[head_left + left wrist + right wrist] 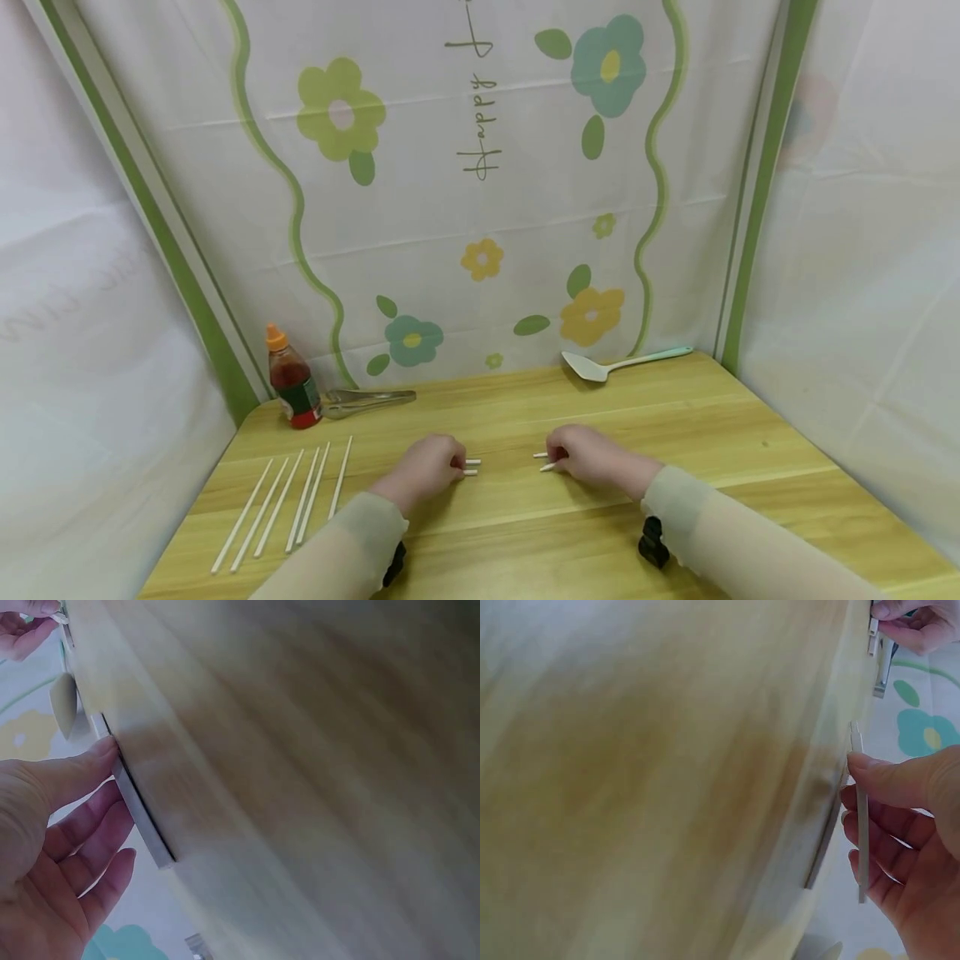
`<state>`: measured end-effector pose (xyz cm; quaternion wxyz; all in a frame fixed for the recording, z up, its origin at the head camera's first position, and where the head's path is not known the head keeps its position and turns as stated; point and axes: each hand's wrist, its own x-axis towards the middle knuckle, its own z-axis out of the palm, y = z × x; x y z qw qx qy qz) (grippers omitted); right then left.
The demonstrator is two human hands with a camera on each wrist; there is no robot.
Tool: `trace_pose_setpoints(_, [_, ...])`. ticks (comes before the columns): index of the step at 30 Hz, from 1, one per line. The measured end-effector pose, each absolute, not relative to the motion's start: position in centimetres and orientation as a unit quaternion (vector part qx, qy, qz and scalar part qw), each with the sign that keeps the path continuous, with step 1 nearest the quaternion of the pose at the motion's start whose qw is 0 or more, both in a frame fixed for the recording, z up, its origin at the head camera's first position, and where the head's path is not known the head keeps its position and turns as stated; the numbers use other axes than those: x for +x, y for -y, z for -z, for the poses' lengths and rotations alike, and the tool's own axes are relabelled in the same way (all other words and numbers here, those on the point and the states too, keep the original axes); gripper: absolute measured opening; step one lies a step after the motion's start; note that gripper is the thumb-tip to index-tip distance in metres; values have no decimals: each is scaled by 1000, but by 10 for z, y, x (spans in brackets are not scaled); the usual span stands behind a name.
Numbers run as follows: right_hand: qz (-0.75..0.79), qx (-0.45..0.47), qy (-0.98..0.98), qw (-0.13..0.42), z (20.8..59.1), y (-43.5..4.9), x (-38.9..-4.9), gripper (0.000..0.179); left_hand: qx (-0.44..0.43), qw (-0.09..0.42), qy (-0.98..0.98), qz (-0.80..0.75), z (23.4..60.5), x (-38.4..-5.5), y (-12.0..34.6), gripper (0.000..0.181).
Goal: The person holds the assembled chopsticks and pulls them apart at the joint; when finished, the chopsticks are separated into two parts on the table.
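Observation:
My left hand [427, 473] is low over the wooden table, left of centre, with two pale stick ends [471, 472] poking out past its fingertips. The left wrist view shows its thumb and fingers pinching a short, squared white stick [141, 814] at the tabletop. Facing it, my right hand [588, 454] has two more stick ends [547, 467] pointing left from its fingers. In the right wrist view, thumb and fingertips pinch one thin white stick [863, 844], tilted off the table. Another stick [823, 851] lies on the wood beside those fingers.
Several long white sticks [281, 502] lie side by side on the left. Behind them are an orange-capped sauce bottle [297, 387] and metal tongs [371, 402]. A spatula [588, 365] rests at the back right, against the flowered curtain [420, 208].

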<state>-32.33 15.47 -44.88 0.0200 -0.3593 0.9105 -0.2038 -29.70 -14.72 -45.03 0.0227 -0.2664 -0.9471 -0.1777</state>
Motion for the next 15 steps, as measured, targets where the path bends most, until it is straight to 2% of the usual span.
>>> trace_pose_setpoints(12, [201, -357, -912, 26, 454, -155, -326, 21, -269, 26, 946, 178, 451, -295, 144, 18])
trace_pose_setpoints(15, [201, -355, -912, 25, 454, -155, -326, 20, -262, 45, 944, 195, 449, -295, 148, 14])
